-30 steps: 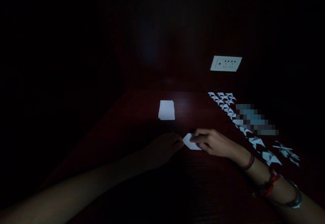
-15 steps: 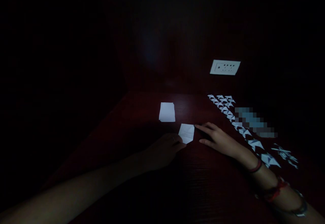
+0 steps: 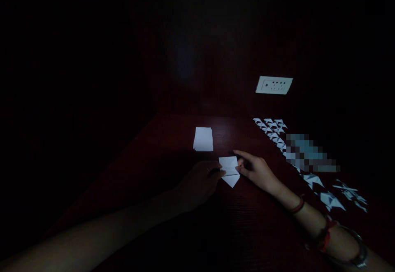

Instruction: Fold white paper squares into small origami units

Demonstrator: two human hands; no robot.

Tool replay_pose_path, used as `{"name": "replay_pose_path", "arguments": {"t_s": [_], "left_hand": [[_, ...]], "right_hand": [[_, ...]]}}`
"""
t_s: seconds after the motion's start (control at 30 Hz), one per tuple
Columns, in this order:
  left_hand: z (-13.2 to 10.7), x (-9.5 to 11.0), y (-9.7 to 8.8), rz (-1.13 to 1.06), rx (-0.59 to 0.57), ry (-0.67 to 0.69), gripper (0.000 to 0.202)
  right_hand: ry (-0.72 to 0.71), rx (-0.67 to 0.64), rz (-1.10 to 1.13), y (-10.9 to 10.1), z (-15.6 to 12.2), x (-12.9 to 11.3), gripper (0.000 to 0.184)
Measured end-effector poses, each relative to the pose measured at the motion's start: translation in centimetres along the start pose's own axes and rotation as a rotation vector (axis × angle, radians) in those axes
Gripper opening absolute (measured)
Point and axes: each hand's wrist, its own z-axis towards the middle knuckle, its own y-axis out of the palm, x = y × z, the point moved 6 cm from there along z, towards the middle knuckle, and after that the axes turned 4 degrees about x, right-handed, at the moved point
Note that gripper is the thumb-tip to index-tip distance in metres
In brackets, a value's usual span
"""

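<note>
A small white paper [image 3: 230, 170], partly folded with a point toward me, lies on the dark red table [image 3: 173, 148]. My left hand [image 3: 200, 181] presses its left edge with curled fingertips. My right hand [image 3: 254, 169] pinches the paper's right edge, index finger stretched along the top. Red bands and a metal bracelet sit on my right wrist. The room is very dark.
A stack of white paper sheets [image 3: 203, 138] lies just beyond the hands. A row of several folded white paper pieces [image 3: 308, 169] runs along the right side of the table. A white wall socket [image 3: 274, 85] is on the dark back panel.
The paper was opened out by my right hand half a second ago; now its upper part is folded down again and my right hand has come back onto its right edge.
</note>
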Motion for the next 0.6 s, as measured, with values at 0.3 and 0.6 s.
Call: {"name": "replay_pose_path", "arguments": {"t_s": [0.3, 0.6], "left_hand": [[-0.1, -0.5, 0.8, 0.055, -0.048, -0.048, 0.027], [-0.2, -0.6, 0.7, 0.021, -0.015, -0.090, 0.028]], "right_hand": [[0.022, 0.033, -0.019, -0.2, -0.2, -1.4, 0.042], [-0.009, -0.016, -0.030, 0.1, -1.0, -1.8, 0.050]]}}
